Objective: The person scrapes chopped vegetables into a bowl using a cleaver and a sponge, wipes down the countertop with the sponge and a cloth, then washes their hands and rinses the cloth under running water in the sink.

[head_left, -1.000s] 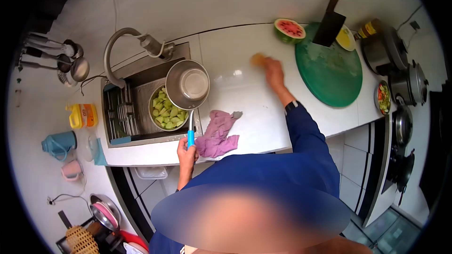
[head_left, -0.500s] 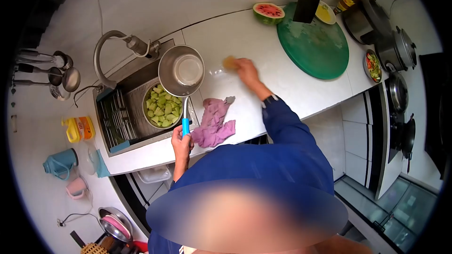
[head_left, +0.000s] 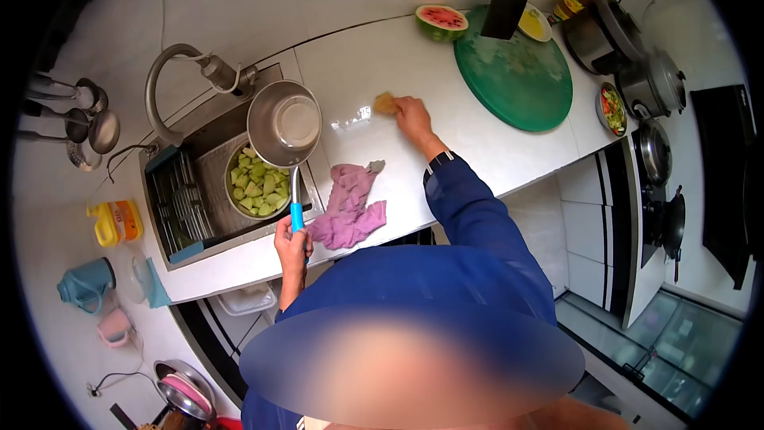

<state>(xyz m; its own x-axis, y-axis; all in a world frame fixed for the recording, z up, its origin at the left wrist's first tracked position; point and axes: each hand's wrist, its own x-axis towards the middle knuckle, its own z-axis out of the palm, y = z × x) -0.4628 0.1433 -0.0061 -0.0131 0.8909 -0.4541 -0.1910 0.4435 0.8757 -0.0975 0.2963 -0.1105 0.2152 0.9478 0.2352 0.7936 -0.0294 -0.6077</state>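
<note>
My left hand is wrapped round the blue handle of a steel saucepan, which is held over the sink's near-right side. Below the pan, a round bowl of chopped green vegetable pieces sits in the sink, partly covered by the pan. On the white counter, my right hand grips a tan scrubbing pad, its fingers closed on the pad's right edge. A shiny wet patch lies just left of the pad. Between my hands is a crumpled pink cloth.
Back right stand a green round cutting board, a cleaver, a cut watermelon and a plate. Several pots and a bowl of chopped vegetables are at far right. A faucet arches over the sink.
The whole view has shifted slightly left. Against the counter, my right hand and the pad have slid a little to the right. My left hand keeps its grip on the saucepan.
</note>
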